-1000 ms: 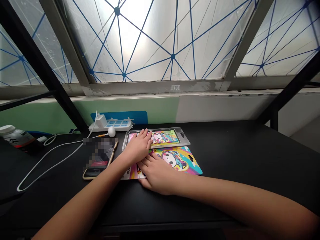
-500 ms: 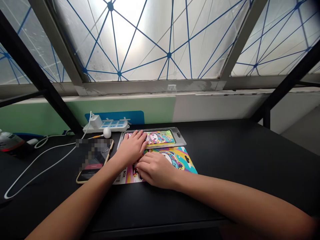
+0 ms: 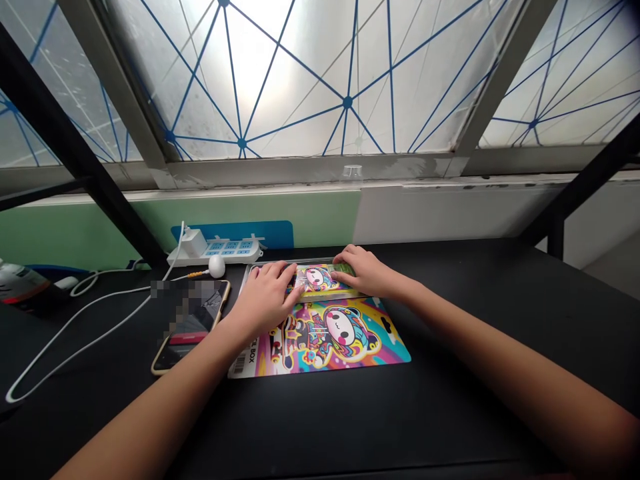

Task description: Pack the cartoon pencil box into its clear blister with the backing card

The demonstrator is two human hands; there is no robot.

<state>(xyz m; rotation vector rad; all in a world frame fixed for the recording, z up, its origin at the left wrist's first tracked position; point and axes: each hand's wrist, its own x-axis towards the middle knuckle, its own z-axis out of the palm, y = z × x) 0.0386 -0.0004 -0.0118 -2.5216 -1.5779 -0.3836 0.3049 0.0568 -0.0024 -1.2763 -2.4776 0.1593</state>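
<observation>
A clear plastic blister pack with a bright cartoon print inside lies on the black desk. My left hand rests across its left part, fingers spread out and lying on the plastic. At the pack's right end is my right hand, thumb on the face and fingers curled over the far edge. Nearer to me, a colourful cartoon backing card lies flat, its far edge against the pack. A barcode and the word BOX show at the card's left side. My left hand and forearm hide part of the card.
Left of the card lies a phone in a light case. Behind it stand a white power strip and a round white plug. A white cable loops over the desk. A bottle is at far left.
My right hand has left the backing card and moved up and right to the blister pack's right end. More of the card shows. My left hand stays on the pack.
</observation>
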